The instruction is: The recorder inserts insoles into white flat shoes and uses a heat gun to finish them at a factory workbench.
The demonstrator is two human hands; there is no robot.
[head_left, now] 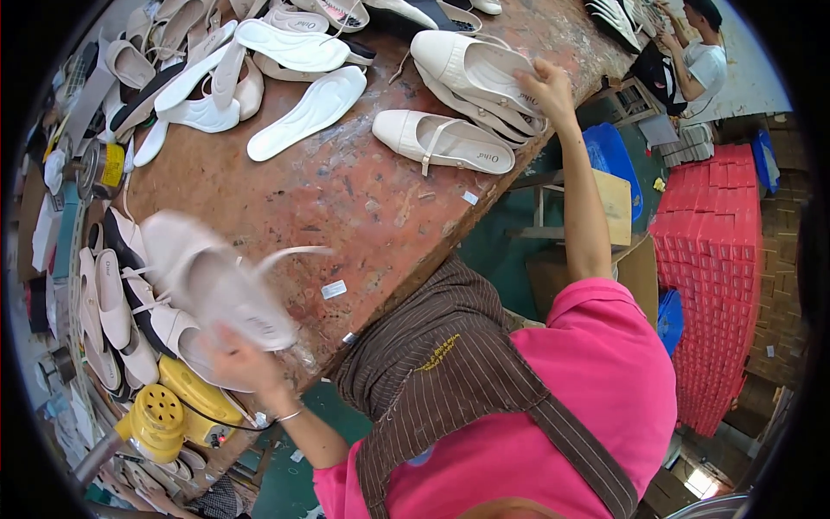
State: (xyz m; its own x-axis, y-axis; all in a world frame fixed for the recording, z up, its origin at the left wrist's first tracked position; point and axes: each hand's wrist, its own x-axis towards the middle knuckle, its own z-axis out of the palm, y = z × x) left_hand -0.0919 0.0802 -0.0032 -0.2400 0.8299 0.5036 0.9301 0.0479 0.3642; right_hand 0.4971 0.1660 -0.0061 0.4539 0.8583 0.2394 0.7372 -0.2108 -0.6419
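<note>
Over the table's left side, my left hand (246, 362) is closed on the heel end of a cream shoe (207, 277). That shoe is smeared by motion, and its loose strap sticks out to the right. At the far right edge, my right hand (545, 88) grips the heel end of another cream shoe (467, 67), on top of a small stack of similar shoes. A cream strapped shoe (443, 141) lies just in front of that stack. Several white insoles (309, 114) lie left of it on the worn reddish table (363, 203).
More cream and black shoes (112, 298) crowd the left edge beside a yellow machine (158, 413). Shoes and insoles heap at the far left. Right of the table are a wooden stool (612, 208), a blue bin (612, 160) and stacked red boxes (705, 277). Another person (702, 65) sits at the far right.
</note>
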